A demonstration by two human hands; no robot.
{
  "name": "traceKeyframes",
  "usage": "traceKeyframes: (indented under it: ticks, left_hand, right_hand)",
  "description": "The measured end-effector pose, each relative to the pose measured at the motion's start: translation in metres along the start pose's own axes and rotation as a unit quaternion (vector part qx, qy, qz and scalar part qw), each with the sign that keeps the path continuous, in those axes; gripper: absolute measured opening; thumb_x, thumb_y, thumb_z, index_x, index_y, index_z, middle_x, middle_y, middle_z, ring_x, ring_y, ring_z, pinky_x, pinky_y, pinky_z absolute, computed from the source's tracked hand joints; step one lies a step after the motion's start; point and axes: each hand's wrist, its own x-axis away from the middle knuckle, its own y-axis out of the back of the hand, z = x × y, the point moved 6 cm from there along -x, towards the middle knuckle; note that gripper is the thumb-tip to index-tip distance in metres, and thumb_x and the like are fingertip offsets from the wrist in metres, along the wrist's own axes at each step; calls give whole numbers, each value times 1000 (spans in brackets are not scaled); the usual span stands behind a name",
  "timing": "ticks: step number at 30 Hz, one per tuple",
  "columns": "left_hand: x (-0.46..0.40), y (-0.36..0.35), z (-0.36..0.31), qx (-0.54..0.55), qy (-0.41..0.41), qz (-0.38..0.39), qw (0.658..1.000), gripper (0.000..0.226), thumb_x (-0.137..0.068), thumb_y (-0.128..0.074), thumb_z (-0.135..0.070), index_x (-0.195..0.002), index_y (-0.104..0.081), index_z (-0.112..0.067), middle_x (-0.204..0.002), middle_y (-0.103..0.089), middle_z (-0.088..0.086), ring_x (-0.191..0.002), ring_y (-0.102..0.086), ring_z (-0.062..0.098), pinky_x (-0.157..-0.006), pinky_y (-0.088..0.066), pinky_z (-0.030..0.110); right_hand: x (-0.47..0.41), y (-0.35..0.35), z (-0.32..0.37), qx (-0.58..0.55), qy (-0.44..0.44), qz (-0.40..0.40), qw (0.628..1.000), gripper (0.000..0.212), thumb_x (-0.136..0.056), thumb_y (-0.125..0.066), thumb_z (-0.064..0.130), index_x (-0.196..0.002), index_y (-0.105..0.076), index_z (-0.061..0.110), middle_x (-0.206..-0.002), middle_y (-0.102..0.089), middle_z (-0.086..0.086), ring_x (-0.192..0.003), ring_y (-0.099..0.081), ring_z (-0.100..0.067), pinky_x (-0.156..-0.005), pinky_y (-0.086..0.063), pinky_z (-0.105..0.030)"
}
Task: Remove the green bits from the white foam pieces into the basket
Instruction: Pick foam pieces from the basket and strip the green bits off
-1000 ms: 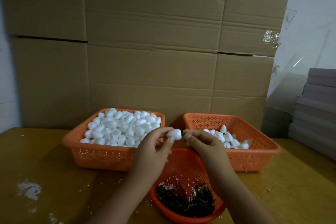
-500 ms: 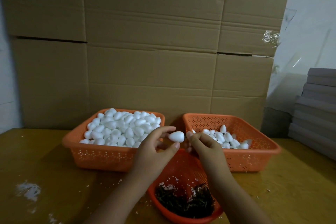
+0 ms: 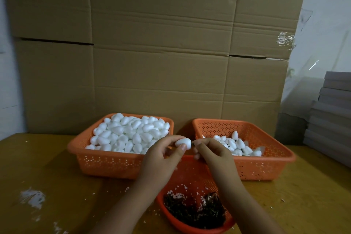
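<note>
Left hand [image 3: 161, 159] pinches smooth egg-shaped foam piece [image 3: 183, 142]

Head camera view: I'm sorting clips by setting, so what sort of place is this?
Probably a small workshop or packing room: stacked cardboard boxes behind a wooden table, orange baskets of white foam pieces, and grey boards piled at right.

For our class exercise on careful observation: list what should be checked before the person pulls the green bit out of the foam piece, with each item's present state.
1. Left hand grips the foam piece: ok.
2. Right hand fingertips at the piece's tip: ok.
3. Green bit firmly pinched: cannot tell, too small.
4. Round basket of removed bits lies below the hands: ok.
5. Right basket has room for pieces: ok.
</note>
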Motion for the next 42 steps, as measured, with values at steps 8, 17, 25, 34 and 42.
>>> traceKeyframes:
  ticks: [8, 17, 25, 34, 42]
  left_hand:
    - [3, -3, 3, 17, 26, 15, 999, 39, -84, -75, -18, -112, -62, -42, -98, -67, -22, -80, -66, 6, -73, -56, 29]
    - [4, -2, -6, -5, -6, 1, 1000, 23, -85, -75, -20, -98, -68, -38, -97, -70, -19, -86, -66, 6, -80, -57, 40]
    - [7, -3, -19, -74, -76, -33, 994, 25, -77, -71, -37, -99, -63, -48, -99, -67, -24, -99, -64, -3, -81, -52, 20]
    - [14, -3, -33, -209, -162, -58, 963, 16, -79, -75, -35, -92, -66, -35, -93, -60, -19, -91, -61, 3, -73, -47, 18]
    - [13, 0, -22, -159, -125, -73, 977, 35, -78, -78, -35, -105, -58, -43, -100, -57, -21, -88, -62, 4, -76, -52, 26]
  right_hand:
    - [-1, 6, -3, 53, 7, -31, 998, 39, -95, -59, 25, -58, -57, 12, -57, -55, 2, -54, -48, -1, -53, -38, -10]
    - [-2, 4, -8, 43, -25, -15, 999, 41, -95, -59, 30, -61, -58, 7, -54, -53, 1, -53, -47, -4, -52, -39, -12]
    - [0, -6, -12, 52, -44, 50, 996, 22, -92, -61, 13, -72, -62, 3, -58, -58, 0, -57, -53, -6, -56, -44, -15]
    - [4, -5, -1, -44, -28, 34, 998, 34, -99, -50, 25, -87, -68, 0, -80, -67, -21, -73, -63, -15, -68, -50, -21]
    - [6, -14, -3, -79, -64, 94, 990, 34, -96, -55, 25, -93, -67, -7, -83, -62, -18, -78, -55, -24, -79, -45, -36]
